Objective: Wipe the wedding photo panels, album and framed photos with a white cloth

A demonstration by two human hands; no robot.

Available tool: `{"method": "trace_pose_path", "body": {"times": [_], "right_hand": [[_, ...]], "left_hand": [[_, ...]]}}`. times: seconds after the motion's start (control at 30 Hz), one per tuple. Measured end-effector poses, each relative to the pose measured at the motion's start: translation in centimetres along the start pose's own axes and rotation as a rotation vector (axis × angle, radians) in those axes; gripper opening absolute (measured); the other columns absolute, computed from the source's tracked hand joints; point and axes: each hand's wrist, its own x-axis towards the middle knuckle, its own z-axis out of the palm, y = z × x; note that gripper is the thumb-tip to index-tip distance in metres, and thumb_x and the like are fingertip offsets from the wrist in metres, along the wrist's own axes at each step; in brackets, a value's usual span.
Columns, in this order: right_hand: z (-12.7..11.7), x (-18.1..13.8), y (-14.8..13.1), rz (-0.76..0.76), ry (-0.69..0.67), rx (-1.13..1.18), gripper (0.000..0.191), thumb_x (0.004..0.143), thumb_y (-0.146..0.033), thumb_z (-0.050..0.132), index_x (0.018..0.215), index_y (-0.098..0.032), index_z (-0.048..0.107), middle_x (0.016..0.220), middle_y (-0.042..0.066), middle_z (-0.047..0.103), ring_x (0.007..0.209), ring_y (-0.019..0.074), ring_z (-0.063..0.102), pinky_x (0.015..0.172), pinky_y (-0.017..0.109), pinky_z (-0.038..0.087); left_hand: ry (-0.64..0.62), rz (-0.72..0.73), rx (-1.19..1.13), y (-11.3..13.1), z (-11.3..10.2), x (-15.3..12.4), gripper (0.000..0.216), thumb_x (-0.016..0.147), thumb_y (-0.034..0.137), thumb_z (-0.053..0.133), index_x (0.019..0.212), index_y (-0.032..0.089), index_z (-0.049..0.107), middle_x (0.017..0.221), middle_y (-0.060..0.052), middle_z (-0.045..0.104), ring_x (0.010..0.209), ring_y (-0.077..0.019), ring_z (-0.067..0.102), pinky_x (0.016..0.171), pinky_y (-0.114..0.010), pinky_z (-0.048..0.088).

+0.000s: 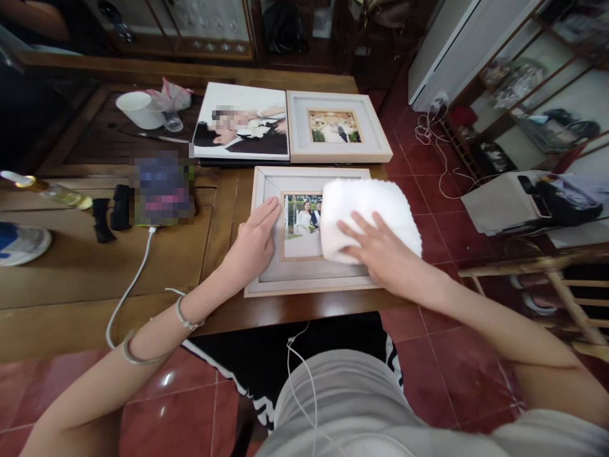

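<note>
Photo frame (304, 271) flat on table (104, 279), centre of view, between both hands. Left hand (254, 241) unclenched, fingers straight along its left rim; right hand (378, 251) spread flat on white cloth (399, 216), which hides the right part (photo half covered). Just beyond: canvas print (240, 136), second frame (297, 127). Upper left: cup (139, 110). Far left: bottle (57, 192). Cable (137, 270) left of the left hand.

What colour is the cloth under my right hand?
The cloth is plain white; the head view shows it best.
</note>
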Motion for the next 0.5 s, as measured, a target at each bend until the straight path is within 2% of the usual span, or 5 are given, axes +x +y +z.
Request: {"method": "trace_pose_path", "body": {"times": [0.13, 0.23, 0.33, 0.43, 0.5], "right_hand": [[-1.8, -4.6, -3.0, -0.142, -0.042, 0.123, 0.064, 0.069, 0.003, 0.051, 0.125, -0.021, 0.069, 0.154, 0.014, 0.045, 0.144, 0.0415, 0.037, 0.114, 0.065, 0.037], [-1.9, -5.1, -3.6, -0.193, -0.038, 0.242, 0.071, 0.067, 0.004, 0.046, 0.129, -0.025, 0.066, 0.157, 0.007, 0.042, 0.147, 0.0338, 0.033, 0.119, 0.057, 0.037], [-0.6, -3.1, -2.4, -0.137, 0.026, 0.253, 0.078, 0.063, 0.01, 0.04, 0.131, -0.02, 0.063, 0.158, 0.01, 0.041, 0.149, 0.0324, 0.03, 0.119, 0.059, 0.035], [1.0, 0.3, 0.4, -0.001, 0.194, 0.195, 0.077, 0.068, 0.012, 0.038, 0.135, -0.018, 0.058, 0.161, 0.013, 0.035, 0.15, 0.0344, 0.025, 0.117, 0.067, 0.029], [1.7, 2.7, 2.7, 0.094, 0.317, 0.156, 0.075, 0.073, 0.012, 0.038, 0.139, -0.021, 0.054, 0.163, 0.012, 0.03, 0.152, 0.0344, 0.019, 0.116, 0.071, 0.027]], "left_hand": [[-0.009, 0.008, 0.021, 0.1, -0.1, 0.1, 0.067, 0.08, 0.004, 0.039, 0.147, 0.007, 0.045, 0.156, -0.019, 0.041, 0.148, -0.0302, 0.034, 0.12, -0.056, 0.031], [-0.022, 0.011, 0.018, 0.0, 0.0, 0.1, 0.067, 0.081, 0.005, 0.039, 0.147, 0.009, 0.044, 0.157, -0.018, 0.04, 0.148, -0.0308, 0.033, 0.12, -0.057, 0.03], [-0.028, 0.021, 0.014, -0.1, 0.0, 0.0, 0.067, 0.082, 0.005, 0.039, 0.148, 0.01, 0.043, 0.158, -0.018, 0.039, 0.149, -0.0307, 0.032, 0.12, -0.057, 0.029], [-0.023, 0.031, 0.021, -0.2, 0.0, 0.0, 0.068, 0.081, 0.005, 0.04, 0.149, 0.01, 0.042, 0.157, -0.017, 0.04, 0.149, -0.0294, 0.032, 0.121, -0.056, 0.029], [-0.025, 0.035, 0.022, -0.3, 0.0, 0.0, 0.068, 0.081, 0.004, 0.04, 0.149, 0.008, 0.043, 0.157, -0.019, 0.04, 0.149, -0.0297, 0.032, 0.121, -0.055, 0.029]]}}
